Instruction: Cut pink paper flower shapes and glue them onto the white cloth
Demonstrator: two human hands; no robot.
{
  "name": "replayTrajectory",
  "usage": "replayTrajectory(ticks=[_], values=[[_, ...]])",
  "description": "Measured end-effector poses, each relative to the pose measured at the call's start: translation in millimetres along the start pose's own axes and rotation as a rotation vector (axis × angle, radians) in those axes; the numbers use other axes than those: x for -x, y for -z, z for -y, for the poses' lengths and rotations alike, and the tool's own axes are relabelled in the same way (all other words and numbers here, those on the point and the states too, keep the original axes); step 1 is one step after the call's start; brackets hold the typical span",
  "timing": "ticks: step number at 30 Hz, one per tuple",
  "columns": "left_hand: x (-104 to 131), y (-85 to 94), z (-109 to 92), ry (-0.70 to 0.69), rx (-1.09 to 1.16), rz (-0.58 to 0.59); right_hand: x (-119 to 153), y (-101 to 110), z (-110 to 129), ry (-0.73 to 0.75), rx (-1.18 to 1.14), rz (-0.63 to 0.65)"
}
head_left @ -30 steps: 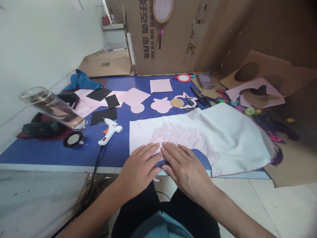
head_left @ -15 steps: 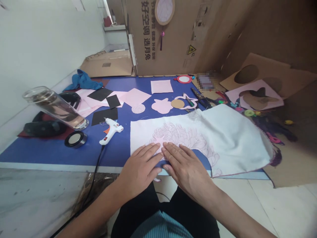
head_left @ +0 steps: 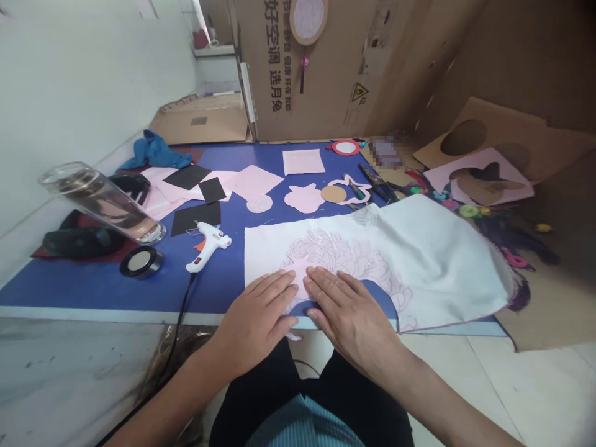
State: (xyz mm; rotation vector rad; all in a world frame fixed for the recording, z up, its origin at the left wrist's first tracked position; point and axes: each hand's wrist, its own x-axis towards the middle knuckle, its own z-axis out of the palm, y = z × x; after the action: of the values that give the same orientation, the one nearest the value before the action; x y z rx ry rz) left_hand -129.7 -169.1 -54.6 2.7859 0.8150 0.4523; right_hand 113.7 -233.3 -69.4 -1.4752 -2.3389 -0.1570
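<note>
The person is sitting at a low blue table and pressing both hands flat on a small pink cutout. The left hand is lying open with its fingers stretched out, and the right hand is doing the same just beside it. Neither hand is gripping anything; they are only pushing down. The fingertips of both hands are meeting over the pink piece, so it looks like they are holding it flat so it will not slide or curl.

The pink piece is sitting on a white cloth with a pink flower pattern drawn on it. The cloth is spread along the near edge of the table, right in front of the person, where it is easy to reach. A round bite is missing from its near edge, and the blue table is showing through there.

A white glue gun is lying to the left of the cloth, with its black cord hanging off the table. It is close by, likely so the person can grab it fast. A roll of tape and a glass jar are sitting further left. More pink shapes and black squares are lying behind, out of the way. A big cardboard box is standing at the back.
</note>
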Motion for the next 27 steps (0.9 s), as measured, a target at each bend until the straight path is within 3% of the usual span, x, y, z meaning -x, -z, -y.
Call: replayTrajectory(ticks=[10, 17, 27], values=[[-20.4, -6.4, 3.9, 0.021, -0.092, 0.015, 0.4, -1.7, 0.0, 0.000, 0.003, -0.020], [-18.4, -8.0, 8.9, 0.063, -0.146, 0.020, -0.5, -0.1, 0.2, -0.002, 0.018, 0.000], [-9.0, -9.5, -15.5, -0.039, -0.162, -0.012, 0.9, -2.9, -0.2, 0.008, 0.021, -0.032]])
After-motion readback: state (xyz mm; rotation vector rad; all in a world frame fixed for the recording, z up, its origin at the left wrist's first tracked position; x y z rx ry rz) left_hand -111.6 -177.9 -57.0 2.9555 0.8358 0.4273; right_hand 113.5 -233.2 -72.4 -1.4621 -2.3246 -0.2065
